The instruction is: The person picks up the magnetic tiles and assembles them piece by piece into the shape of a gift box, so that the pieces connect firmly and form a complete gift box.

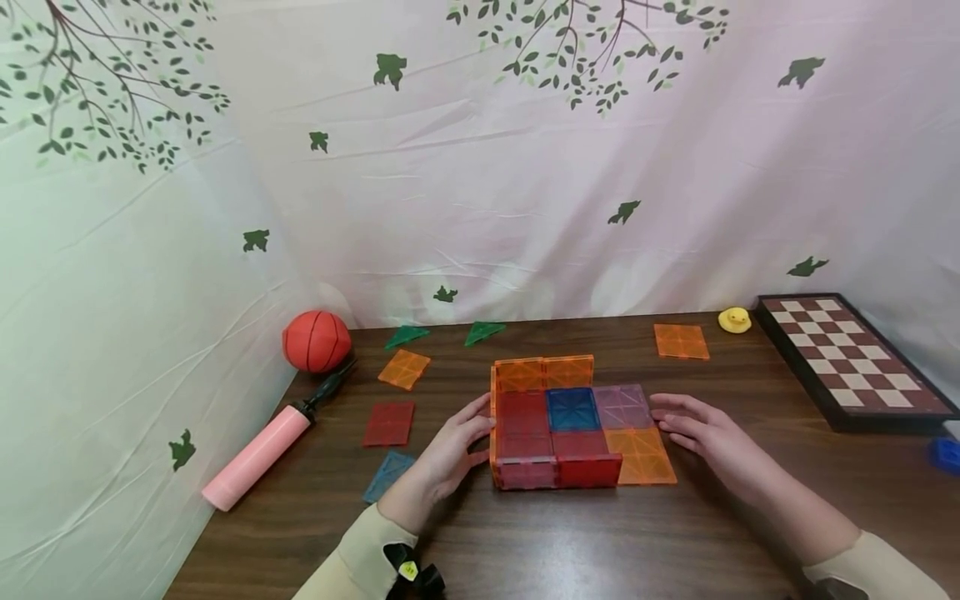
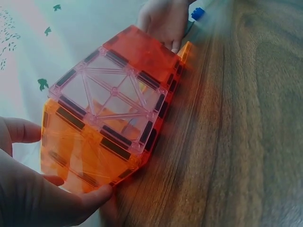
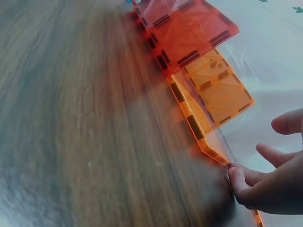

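A box-like build of see-through magnetic tiles stands on the table. Upright orange tiles (image 1: 567,372) form its back and left walls; a pink tile (image 2: 113,90) and a red tile (image 1: 588,472) form the front wall. Its floor has red tiles, a blue tile (image 1: 572,409), a purple tile (image 1: 622,407) and an orange tile (image 1: 640,457), these last two lying along the unwalled right side. My left hand (image 1: 447,454) rests its fingertips against the outside of the left orange wall. My right hand (image 1: 708,429), fingers extended, lies at the right edge of the purple and orange floor tiles.
Loose tiles lie around: orange (image 1: 405,369), red (image 1: 388,424) and blue (image 1: 387,476) at left, green triangles (image 1: 484,332) behind, orange (image 1: 681,342) at back right. A red ball (image 1: 317,342) and pink pump (image 1: 257,457) flank the left; a yellow duck (image 1: 734,320) and chessboard (image 1: 855,358) the right.
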The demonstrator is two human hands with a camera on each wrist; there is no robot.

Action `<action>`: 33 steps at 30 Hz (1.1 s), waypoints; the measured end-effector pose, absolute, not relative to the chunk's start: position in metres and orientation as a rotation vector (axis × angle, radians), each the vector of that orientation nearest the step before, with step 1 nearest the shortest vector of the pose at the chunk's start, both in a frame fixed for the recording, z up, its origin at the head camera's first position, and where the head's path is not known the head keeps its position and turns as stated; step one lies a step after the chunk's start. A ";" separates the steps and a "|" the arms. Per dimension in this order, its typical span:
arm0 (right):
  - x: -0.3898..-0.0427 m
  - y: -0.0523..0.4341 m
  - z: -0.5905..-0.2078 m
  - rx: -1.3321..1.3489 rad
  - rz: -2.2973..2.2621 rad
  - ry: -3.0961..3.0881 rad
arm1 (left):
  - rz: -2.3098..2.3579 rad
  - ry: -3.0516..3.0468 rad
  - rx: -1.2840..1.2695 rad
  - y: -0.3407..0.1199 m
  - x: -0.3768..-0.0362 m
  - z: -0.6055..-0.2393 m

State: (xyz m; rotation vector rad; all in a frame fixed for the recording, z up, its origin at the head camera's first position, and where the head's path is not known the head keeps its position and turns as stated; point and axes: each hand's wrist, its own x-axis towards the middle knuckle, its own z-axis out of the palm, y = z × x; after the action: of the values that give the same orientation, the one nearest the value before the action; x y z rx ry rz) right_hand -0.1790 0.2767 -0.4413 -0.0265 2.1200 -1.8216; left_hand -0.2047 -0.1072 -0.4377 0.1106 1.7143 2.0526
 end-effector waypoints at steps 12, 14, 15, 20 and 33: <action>-0.184 0.271 -0.442 -0.108 -1.999 2.059 | 2.038 1.720 0.131 -0.109 -0.206 -0.439; -0.185 0.269 -0.442 -0.150 -2.022 2.048 | 2.039 1.717 0.133 -0.109 -0.207 -0.440; -0.186 0.267 -0.441 -0.166 -2.033 2.036 | 2.040 1.715 0.132 -0.110 -0.207 -0.440; -0.189 0.260 -0.440 -0.198 -2.060 1.989 | 2.041 1.706 0.125 -0.110 -0.208 -0.440; -0.195 0.241 -0.440 -0.168 -1.965 2.038 | 2.024 1.680 0.169 -0.104 -0.207 -0.441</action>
State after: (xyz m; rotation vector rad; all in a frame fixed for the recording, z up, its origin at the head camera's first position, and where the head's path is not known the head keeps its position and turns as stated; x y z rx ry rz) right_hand -0.1947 0.2410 -0.4396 -0.1685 2.0383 -1.9653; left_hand -0.2067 -0.1036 -0.4415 0.1687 1.6803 2.0244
